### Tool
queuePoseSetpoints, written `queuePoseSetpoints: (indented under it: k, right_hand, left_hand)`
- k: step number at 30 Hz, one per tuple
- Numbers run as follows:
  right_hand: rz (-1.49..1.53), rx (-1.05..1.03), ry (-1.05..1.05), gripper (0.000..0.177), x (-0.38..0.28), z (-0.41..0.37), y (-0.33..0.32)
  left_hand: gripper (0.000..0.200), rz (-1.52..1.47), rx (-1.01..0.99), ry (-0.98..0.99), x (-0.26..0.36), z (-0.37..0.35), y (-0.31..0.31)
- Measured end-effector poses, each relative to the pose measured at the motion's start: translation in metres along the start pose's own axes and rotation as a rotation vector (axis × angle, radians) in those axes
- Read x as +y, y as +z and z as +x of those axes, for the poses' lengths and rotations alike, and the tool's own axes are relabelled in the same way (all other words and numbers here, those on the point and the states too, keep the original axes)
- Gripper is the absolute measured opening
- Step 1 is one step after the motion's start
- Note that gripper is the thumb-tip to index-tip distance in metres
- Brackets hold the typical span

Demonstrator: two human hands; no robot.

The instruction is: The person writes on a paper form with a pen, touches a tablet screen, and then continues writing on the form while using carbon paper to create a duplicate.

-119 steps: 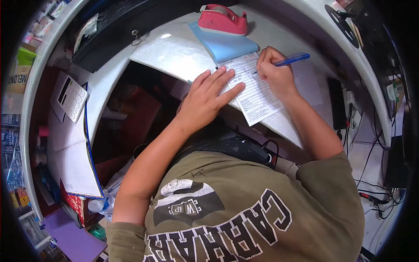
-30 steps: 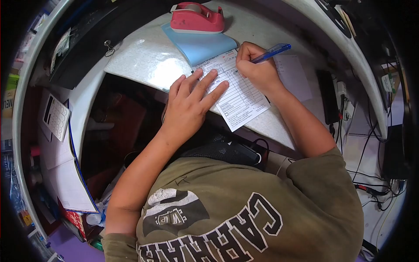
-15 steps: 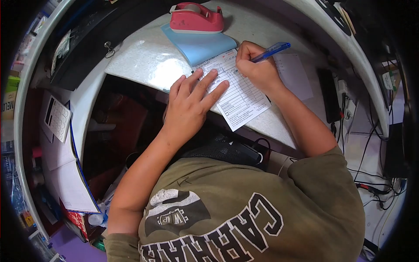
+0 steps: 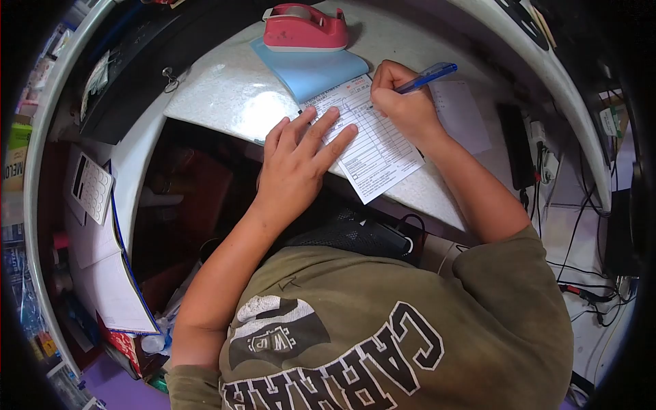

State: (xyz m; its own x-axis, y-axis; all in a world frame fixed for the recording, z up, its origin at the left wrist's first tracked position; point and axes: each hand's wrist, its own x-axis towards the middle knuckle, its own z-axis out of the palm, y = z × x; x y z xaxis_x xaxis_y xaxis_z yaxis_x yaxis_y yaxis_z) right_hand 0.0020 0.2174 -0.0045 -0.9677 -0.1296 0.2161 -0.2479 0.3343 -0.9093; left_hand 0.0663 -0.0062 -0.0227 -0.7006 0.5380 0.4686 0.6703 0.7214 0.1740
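A white printed form [image 4: 383, 147] with ruled lines and columns lies at the desk's front edge, its lower corner jutting past the edge. My right hand [image 4: 403, 102] is closed round a blue pen [image 4: 430, 76], and its fingers rest at the form's upper right part. My left hand [image 4: 294, 154] lies with fingers spread, its fingertips on the form's left side. A blue cover or sheet [image 4: 307, 72] extends from the form's top. The pen's tip is hard to make out beneath my right fingers.
A red tape dispenser [image 4: 305, 29] stands behind the blue sheet. Another pale paper [image 4: 461, 116] lies right of my right hand. A calculator [image 4: 92, 188] rests on an open notebook [image 4: 123, 294] at the left. Cables and a black power strip [image 4: 514, 147] are at the right.
The pen and my right hand have shifted very slightly. My left hand keeps its place on the form.
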Motion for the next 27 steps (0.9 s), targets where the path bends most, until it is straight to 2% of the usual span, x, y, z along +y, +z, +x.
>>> queuePoseSetpoints:
  k: [6, 9, 15, 18, 21, 24, 27]
  right_hand:
    - [-0.08, 0.007, -0.039, 0.02, 0.0004, -0.0004, 0.0013]
    - [-0.021, 0.004, -0.019, 0.02, 0.0012, -0.0003, 0.0014]
    - [-0.015, -0.002, -0.114, 0.019, 0.004, 0.0003, 0.0037]
    - [0.16, 0.114, -0.056, 0.018, -0.001, -0.0043, -0.0017]
    - [0.111, 0.142, 0.016, 0.018, -0.0006, -0.0024, -0.0027]
    - [-0.019, 0.12, 0.002, 0.017, -0.0028, -0.0012, -0.0009]
    - [0.005, 0.127, 0.026, 0.017, -0.0005, -0.0011, -0.0014]
  left_hand:
    - [0.062, 0.004, 0.004, 0.001, 0.0006, -0.0001, 0.0007]
    - [0.061, 0.012, 0.009, 0.004, -0.0004, -0.0007, 0.0009]
    - [0.061, 0.015, -0.001, 0.002, -0.0005, -0.0004, 0.0002]
    - [0.061, 0.016, -0.011, 0.01, -0.0002, -0.0001, 0.0014]
    - [0.061, 0.014, -0.013, 0.005, -0.0011, -0.0008, 0.0004]
    - [0.06, -0.003, -0.016, 0.006, -0.0007, -0.0003, -0.0016]
    - [0.06, -0.003, -0.008, 0.013, -0.0016, -0.0006, -0.0014]
